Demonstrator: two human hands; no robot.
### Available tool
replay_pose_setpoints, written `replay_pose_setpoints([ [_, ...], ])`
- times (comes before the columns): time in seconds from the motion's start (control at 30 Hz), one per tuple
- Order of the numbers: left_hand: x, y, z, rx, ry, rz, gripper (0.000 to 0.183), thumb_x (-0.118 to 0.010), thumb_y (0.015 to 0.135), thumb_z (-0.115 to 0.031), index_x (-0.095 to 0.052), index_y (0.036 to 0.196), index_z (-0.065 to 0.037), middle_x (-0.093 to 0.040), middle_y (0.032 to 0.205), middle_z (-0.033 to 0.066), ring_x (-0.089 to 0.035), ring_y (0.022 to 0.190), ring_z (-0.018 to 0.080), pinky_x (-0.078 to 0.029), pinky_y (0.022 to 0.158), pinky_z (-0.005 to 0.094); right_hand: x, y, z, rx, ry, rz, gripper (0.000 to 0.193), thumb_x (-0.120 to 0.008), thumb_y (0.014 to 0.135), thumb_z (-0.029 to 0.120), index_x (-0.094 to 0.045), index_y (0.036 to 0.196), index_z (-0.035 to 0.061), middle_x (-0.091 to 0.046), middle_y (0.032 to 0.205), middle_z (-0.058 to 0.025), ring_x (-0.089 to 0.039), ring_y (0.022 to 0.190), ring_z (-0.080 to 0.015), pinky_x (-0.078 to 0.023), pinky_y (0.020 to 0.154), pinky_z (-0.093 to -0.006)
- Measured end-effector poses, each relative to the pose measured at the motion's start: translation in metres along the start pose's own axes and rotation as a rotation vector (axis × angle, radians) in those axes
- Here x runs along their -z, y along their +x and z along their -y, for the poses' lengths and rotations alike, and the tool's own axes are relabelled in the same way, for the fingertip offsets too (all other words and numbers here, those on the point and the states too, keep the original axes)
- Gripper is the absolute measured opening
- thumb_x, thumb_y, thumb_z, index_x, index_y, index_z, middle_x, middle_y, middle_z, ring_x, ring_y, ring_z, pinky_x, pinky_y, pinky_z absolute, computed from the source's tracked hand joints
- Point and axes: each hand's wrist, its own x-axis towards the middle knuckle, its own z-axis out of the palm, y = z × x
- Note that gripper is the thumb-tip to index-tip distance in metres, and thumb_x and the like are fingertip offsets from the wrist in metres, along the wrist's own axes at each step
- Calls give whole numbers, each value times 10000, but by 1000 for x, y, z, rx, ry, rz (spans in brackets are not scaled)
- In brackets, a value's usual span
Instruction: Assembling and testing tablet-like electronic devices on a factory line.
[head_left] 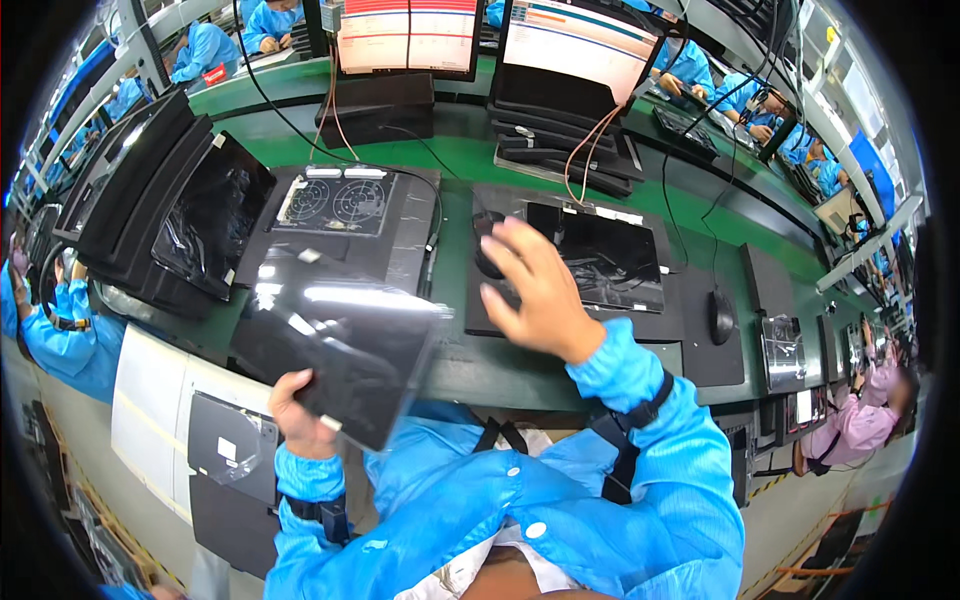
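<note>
My left hand [303,415] grips the near left edge of a flat black panel [350,345], tilted in the air before me. Its glossy film cover reflects the lights, and a small pale tab shows at its near edge. My right hand [540,295] is held above the bench with fingers stretched apart, beside a black mouse [488,245] that its fingertips partly overlap; whether they touch I cannot tell. Right of that hand, a black tablet-like screen [612,262] in film lies on a dark mat, with a cable at its right edge.
A black foam pad [405,205] bears a filmed plate with two round patterns. Foam trays [130,190] holding a dark panel stand at the left. Two monitors [405,40] rise behind the bench. Another mouse [720,317] sits at the right. Cables hang overhead; people in blue work nearby.
</note>
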Motion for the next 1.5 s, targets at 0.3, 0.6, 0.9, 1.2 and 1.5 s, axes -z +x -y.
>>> replay_pose_setpoints([
  [0.3,37,-39,-37,-430,0,-217,486,-564,898,-304,-626,1310,-53,-662,1302,103,-625,1189,322,-510,1038,459,-77,13,-51,-323,-131,108,514,-700,906,427,-675,1175,-11,-569,1330,-226,-500,1319,-408,-408,1105,-498],
  [0.6,39,-21,-45,-375,-75,-170,476,-607,830,-164,-639,1282,-16,-672,1281,135,-631,1177,343,-491,1068,492,-80,54,-37,29,-214,336,327,-716,799,186,-689,1077,16,-611,1232,-161,-501,1312,-357,-352,1137,-563],
  [0.9,11,16,-52,-341,-119,-100,340,-562,833,-63,-669,1111,100,-717,1138,233,-690,1074,375,-537,1025,483,-96,62,-50,223,-316,421,176,-650,804,110,-715,963,74,-681,1027,-116,-568,1257,-321,-308,1175,-608],
  [1.2,5,38,-34,-239,-171,-34,205,-562,901,-37,-710,971,87,-735,1082,245,-718,1032,365,-553,990,499,-53,68,50,-105,634,183,233,-757,889,118,-706,1096,25,-696,925,-137,-690,815,-299,-542,703,-374],
  [1.5,-3,37,-28,-216,-139,29,216,-555,894,-38,-707,982,88,-733,1091,247,-719,1035,365,-537,1021,501,-63,57,58,-129,610,128,228,-745,909,157,-714,1100,36,-676,886,-122,-667,757,-292,-521,655,-373],
])
